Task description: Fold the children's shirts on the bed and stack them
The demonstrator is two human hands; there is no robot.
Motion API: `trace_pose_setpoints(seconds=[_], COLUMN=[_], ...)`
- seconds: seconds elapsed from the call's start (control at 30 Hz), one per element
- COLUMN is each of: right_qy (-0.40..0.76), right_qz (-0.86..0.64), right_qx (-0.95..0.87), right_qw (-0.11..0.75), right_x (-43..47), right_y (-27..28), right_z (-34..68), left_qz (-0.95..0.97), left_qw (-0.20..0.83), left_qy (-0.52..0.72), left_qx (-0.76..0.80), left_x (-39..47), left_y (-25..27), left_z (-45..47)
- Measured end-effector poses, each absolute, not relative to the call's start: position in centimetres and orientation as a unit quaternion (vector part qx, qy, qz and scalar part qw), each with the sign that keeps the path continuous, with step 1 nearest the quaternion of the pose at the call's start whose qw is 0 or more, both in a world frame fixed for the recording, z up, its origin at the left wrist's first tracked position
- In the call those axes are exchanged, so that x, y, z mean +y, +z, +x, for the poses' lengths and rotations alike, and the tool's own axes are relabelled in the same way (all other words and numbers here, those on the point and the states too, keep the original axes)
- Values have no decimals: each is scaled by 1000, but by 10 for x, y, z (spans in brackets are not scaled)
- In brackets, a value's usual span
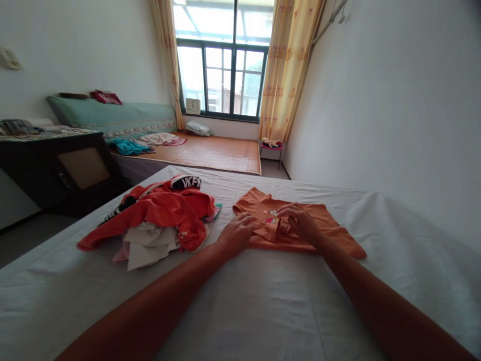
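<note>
An orange T-shirt (323,219) with a small cartoon print lies on the white sheet, one side folded over toward its middle. My left hand (236,234) rests with fingers stretched out on the near left part of the shirt. Over the middle of the shirt, beside the print, my right hand (301,222) has its fingers bent around a bunched fold of the fabric. Left of my hands is a loose heap of clothes, with a red-orange garment (165,210) on top and a cream one (150,243) beneath it.
The white-sheeted surface (259,306) spreads under the clothes. Beyond it stands a bed with a woven mat (221,153) and a blue cloth (130,146). A dark cabinet (48,173) is at the left, a small stool (271,145) near the window, a white wall (394,100) at the right.
</note>
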State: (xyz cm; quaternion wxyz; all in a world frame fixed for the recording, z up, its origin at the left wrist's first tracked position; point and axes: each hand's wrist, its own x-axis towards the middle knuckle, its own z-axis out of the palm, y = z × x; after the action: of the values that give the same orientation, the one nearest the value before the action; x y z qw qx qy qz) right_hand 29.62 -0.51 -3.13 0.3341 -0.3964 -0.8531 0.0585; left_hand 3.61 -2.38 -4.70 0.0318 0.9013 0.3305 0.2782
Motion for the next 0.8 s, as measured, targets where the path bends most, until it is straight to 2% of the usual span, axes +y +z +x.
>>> trace_pose_setpoints(seconds=[0.13, 0.23, 0.37, 0.47, 0.63, 0.8], right_qy=[114, 149, 90, 36, 20, -10], right_qz=[-327, -380, -503, -535, -637, -694], right_qx=[-903, -887, -841, -830, -766, -716], right_qw=[255, 215, 177, 157, 82, 69], right_x=[-16, -12, 8, 21, 42, 76], right_y=[-25, -23, -29, -42, -63, -75], right_z=[285, 305, 357, 391, 436, 471], left_qz=[918, 915, 910, 900, 903, 845], left_qw=[59, 74, 84, 67, 24, 20], left_qy=[246, 230, 201, 181, 112, 85], left_qx=[304, 323, 352, 390, 413, 528], left_x=[-34, -36, -31, -24, 7, 64], left_y=[-41, -39, -31, -23, -15, -15], left_z=[38, 33, 28, 34, 52, 60])
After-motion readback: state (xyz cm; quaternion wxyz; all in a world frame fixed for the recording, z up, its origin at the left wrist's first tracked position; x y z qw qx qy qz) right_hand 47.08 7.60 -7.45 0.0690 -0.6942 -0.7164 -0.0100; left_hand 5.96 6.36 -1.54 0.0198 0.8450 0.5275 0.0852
